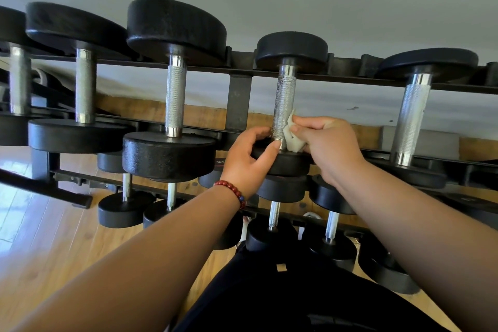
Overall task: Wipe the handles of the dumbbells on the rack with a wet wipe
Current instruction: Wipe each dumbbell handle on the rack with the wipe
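**Wipe at the handle's near end, bare knurl beyond**

The right hand (327, 143) pinches the wipe (292, 139) and presses it on the right side of the handle (283, 108), low down, just above the near head (293, 164). The left hand (249, 155) grips that head, its thumb touching the handle's base, likely to steady it. The 2 hands sit together at the near end. From there the handle's long axis runs straight away from the person to the far head (291, 48), bridging the rack (238, 100). The right hand carries the wipe, so the stroke probably goes outward along that axis, while the left hand holds the weight from rolling.
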`<state>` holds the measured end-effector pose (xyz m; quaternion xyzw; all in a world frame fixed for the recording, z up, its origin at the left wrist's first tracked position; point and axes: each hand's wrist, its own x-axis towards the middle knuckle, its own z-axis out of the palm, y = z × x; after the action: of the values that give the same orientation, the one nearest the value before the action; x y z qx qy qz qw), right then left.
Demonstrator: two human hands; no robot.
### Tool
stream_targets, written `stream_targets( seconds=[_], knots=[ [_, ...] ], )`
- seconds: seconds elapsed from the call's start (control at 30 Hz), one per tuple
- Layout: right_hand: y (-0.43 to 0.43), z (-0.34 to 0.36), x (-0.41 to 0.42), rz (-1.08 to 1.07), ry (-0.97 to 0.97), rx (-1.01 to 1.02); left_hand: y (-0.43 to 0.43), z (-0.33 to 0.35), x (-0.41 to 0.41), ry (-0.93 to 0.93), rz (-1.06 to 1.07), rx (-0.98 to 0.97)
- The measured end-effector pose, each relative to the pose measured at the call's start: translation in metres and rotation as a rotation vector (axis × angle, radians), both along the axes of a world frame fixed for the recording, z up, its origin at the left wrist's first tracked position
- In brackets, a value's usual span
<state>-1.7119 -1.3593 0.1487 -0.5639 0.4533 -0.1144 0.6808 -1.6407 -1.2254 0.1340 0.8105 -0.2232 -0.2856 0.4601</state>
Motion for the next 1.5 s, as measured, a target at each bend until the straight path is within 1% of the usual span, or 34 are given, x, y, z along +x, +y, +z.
stream_targets(
  seconds=[0.1,0.23,0.43,0.57,0.73,0.9,1.2,1.33,1.5],
  knots=[
    [-0.001,0.0,0.006,-0.063,0.012,0.072,0.001,-0.001,0.001,0.004,-0.018,0.0],
    [-0.002,0.002,0.0,0.002,0.009,0.083,0.0,0.0,0.001,0.01,-0.011,-0.003],
    [-0.003,0.001,0.005,-0.041,0.021,0.126,0.0,0.0,0.001,0.022,-0.017,-0.002],
    [-0.001,0.002,0.0,-0.024,-0.007,0.093,0.001,-0.001,0.001,0.014,-0.006,0.004],
    [-0.005,0.001,0.008,0.001,0.063,0.098,0.001,0.0,0.002,0.02,-0.018,0.011],
    [-0.003,0.002,0.001,-0.004,0.034,0.073,0.001,0.0,0.002,0.022,-0.02,0.024],
    [-0.01,0.005,0.001,0.01,0.033,0.151,0.001,0.005,0.003,0.027,-0.045,0.035],
    [-0.009,0.006,0.01,-0.011,0.058,0.121,0.001,0.005,0.004,0.026,-0.059,0.048],
    [-0.004,0.008,-0.003,-0.013,-0.016,0.142,0.001,0.004,0.005,0.018,-0.064,0.05]
  ],
)
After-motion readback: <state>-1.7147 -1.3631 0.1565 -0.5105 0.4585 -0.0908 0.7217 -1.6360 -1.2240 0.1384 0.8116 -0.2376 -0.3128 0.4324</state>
